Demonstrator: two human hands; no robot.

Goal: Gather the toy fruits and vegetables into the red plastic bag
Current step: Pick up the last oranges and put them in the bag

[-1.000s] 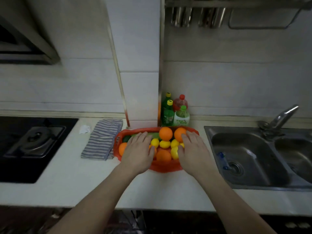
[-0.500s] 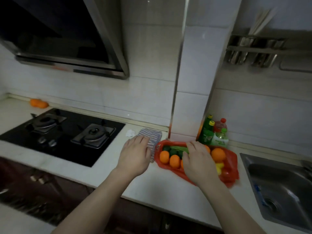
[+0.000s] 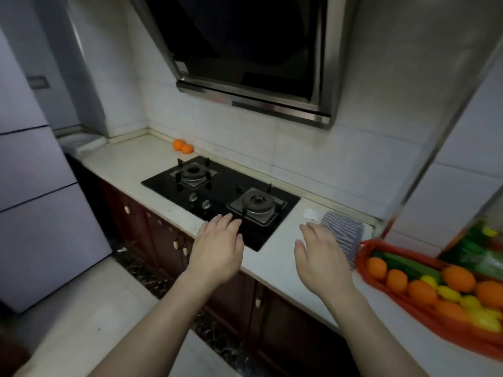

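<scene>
Orange, yellow and green toy produce (image 3: 422, 292) fills a red bag (image 3: 363, 247) at the right edge of a pale cream counter (image 3: 130, 164). A blue-and-white striped cloth (image 3: 345, 235) lies beside a glossy black stove (image 3: 226, 186), with two orange toy fruits (image 3: 183, 146) near the back-left corner.

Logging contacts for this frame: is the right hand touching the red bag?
Apart. The head view shows the striped cloth lying between the right hand and the red bag.

One hob (image 3: 220, 197) has two burners (image 3: 255, 204) and two knobs (image 3: 193, 197). Behind it: two toy oranges (image 3: 183, 146). Right of it: one striped cloth (image 3: 344, 235), one red bag (image 3: 462, 341) holding at least six more oranges.
</scene>
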